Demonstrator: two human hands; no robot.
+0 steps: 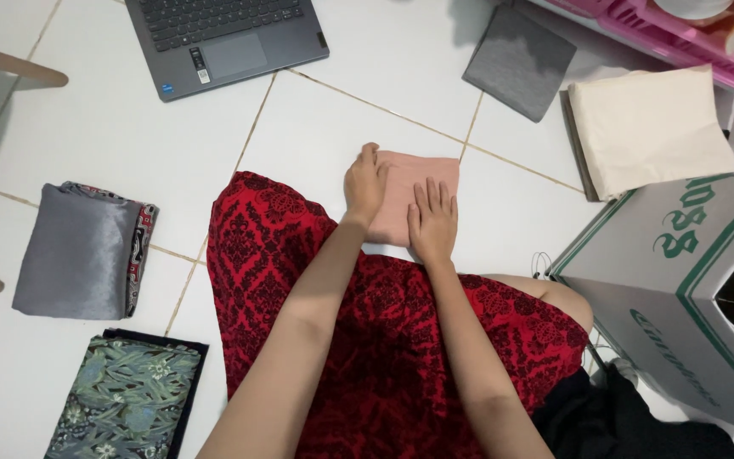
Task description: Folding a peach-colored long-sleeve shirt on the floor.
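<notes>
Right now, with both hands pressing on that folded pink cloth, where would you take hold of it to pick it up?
Take the pink cloth by its far edge, coming from above on the laptop side. It lies flat on the white tiled floor, and that edge is bare. The left hand covers its left edge, the right hand its near part.

home floor | white tiles (112, 127) | laptop (223, 38) | folded cloths (82, 251) | cardboard box (681, 289)

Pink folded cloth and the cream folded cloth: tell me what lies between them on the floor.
In the head view, only bare white floor tile with a grout line lies between the pink folded cloth and the cream folded cloth.
</notes>
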